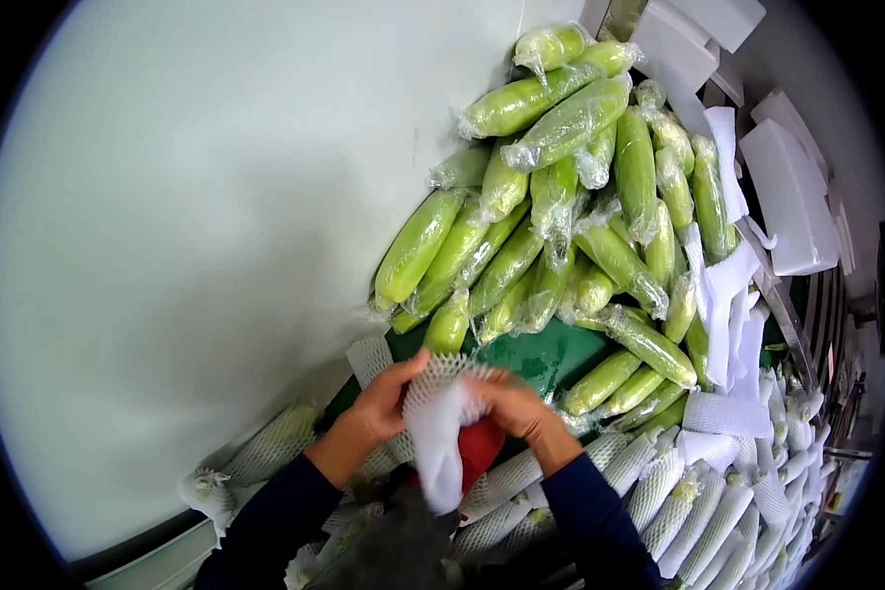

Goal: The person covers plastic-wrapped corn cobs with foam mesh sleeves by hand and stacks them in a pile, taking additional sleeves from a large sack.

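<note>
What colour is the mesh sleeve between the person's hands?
The mesh sleeve is white, best seen in the head view, the only one here.

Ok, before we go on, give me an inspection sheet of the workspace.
Surface: green top, partly covered, glossy.
Job's things: white foam sleeve between the hands; film-wrapped green vegetables piled beyond; net-sleeved ones nearer, at right.
Clutter: loose foam sleeves beside the pile.
Hands: left hand grips the sleeve's edge; right hand opposite, fingers blurred.
Cables: nothing seen.
Surroundings: pale wall left, white boxes right.
</note>
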A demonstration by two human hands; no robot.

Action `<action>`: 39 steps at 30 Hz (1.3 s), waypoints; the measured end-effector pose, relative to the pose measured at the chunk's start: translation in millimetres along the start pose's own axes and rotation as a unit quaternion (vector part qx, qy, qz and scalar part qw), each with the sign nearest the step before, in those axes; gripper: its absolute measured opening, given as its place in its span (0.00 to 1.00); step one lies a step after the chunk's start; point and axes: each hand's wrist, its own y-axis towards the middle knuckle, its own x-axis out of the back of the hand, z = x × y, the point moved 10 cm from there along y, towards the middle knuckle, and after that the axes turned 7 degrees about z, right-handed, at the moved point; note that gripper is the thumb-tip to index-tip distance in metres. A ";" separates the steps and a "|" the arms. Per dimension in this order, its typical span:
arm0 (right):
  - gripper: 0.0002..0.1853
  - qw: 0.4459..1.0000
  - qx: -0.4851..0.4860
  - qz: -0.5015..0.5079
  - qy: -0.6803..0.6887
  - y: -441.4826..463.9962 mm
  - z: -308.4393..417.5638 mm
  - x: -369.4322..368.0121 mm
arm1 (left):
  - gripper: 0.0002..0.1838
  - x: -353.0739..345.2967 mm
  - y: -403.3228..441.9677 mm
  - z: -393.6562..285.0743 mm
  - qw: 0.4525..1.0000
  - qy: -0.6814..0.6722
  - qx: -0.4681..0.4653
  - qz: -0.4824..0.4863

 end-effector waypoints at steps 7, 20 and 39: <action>0.14 0.823 0.204 -0.281 -0.450 45.1 109.4 22.6 | 0.19 2.5 15.0 -114.9 0.592 0.667 -0.315 -0.324; 0.17 0.981 0.010 -0.109 0.162 -14.0 -8.2 -30.4 | 0.11 62.2 -32.8 -2.6 0.955 0.075 -0.182 -0.222; 0.23 0.880 0.064 -0.386 -0.269 -38.9 -50.2 14.7 | 0.12 68.1 -54.7 9.5 0.905 0.290 -0.188 -0.246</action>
